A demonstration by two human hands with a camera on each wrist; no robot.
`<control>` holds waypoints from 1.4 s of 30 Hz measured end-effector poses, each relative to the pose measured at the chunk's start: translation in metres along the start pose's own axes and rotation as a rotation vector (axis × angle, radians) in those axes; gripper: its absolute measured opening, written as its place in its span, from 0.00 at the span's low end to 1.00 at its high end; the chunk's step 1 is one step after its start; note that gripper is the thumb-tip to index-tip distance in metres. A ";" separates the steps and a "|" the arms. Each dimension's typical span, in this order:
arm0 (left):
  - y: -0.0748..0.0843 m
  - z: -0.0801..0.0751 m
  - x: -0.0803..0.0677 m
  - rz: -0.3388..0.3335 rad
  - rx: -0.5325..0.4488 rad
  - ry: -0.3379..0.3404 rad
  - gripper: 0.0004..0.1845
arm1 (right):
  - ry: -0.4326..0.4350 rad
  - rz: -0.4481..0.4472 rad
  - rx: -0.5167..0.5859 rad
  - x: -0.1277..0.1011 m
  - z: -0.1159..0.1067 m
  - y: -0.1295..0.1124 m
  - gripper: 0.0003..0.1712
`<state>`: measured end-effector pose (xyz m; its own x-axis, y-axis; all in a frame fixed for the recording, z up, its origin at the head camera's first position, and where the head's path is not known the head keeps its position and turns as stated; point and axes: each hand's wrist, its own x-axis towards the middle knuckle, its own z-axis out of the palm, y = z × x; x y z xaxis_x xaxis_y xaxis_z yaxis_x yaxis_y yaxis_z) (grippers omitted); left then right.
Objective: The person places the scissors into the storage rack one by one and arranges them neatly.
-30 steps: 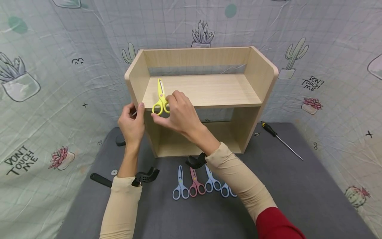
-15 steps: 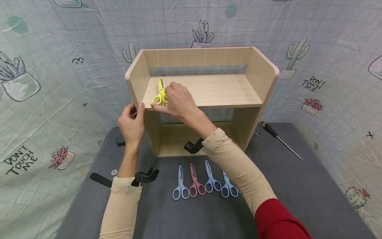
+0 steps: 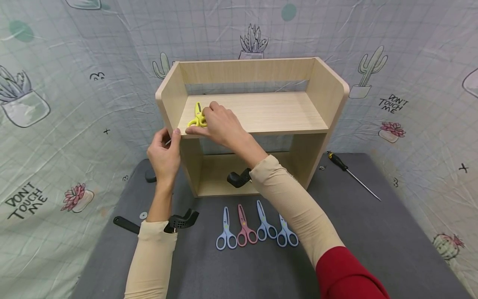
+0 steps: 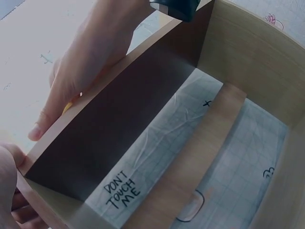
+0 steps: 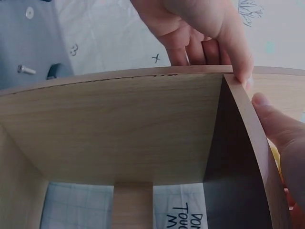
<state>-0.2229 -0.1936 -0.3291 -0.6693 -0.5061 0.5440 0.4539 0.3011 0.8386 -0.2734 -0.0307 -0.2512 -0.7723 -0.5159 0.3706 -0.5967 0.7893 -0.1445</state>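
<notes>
Near edge of the grey table (image 3: 209,274): four small scissors in a row — a blue pair (image 3: 226,232), a pink pair (image 3: 244,229), two more blue pairs (image 3: 264,226) (image 3: 286,233) — handles toward the person, untouched. A black tool (image 3: 127,224) and a washer (image 3: 143,215) lie by the left forearm; a screwdriver (image 3: 352,175) lies well to the right.

Mid: left hand (image 3: 164,155) grips the front edge of the wooden shelf unit's (image 3: 328,99) left side panel, thumb on the corner, fingers curled round the panel, steadying it.

Farther: right hand (image 3: 218,124) rests on the upper shelf near its left end, thumb along the front lip, fingers closed over the handles of the yellow scissors (image 3: 198,112). The scissors lie on the shelf board, blades pointing toward the back wall. Whether the fingers still pinch the handles or merely cover them is hard to tell; it looks like a light hold.

Judgement: the placing step is about finished — first of five pairs set on the upper shelf. Next move calls for letting go of the handles without dragging the pair forward off the lip, then coming down for a pair from the row.
</notes>
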 end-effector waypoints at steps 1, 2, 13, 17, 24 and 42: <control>0.000 0.000 0.000 -0.001 0.002 0.000 0.19 | -0.007 0.003 0.000 0.000 0.000 0.000 0.37; 0.000 0.000 0.000 -0.001 0.002 0.000 0.19 | -0.013 0.006 0.002 0.001 0.000 0.000 0.37; -0.001 -0.001 0.001 0.003 0.016 -0.005 0.19 | -0.064 0.029 0.119 0.002 -0.002 0.002 0.36; -0.001 -0.001 0.001 0.011 0.026 -0.012 0.20 | -0.063 0.030 0.122 0.003 -0.003 0.002 0.29; -0.002 0.000 0.001 0.014 0.027 -0.016 0.20 | -0.078 0.018 0.118 0.009 -0.002 -0.001 0.28; -0.005 -0.002 0.001 0.043 0.037 -0.006 0.20 | -0.054 0.014 0.099 0.011 0.002 -0.007 0.32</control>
<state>-0.2249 -0.1969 -0.3328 -0.6530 -0.4877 0.5794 0.4599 0.3524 0.8151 -0.2784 -0.0426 -0.2480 -0.7897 -0.5245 0.3183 -0.6024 0.7611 -0.2405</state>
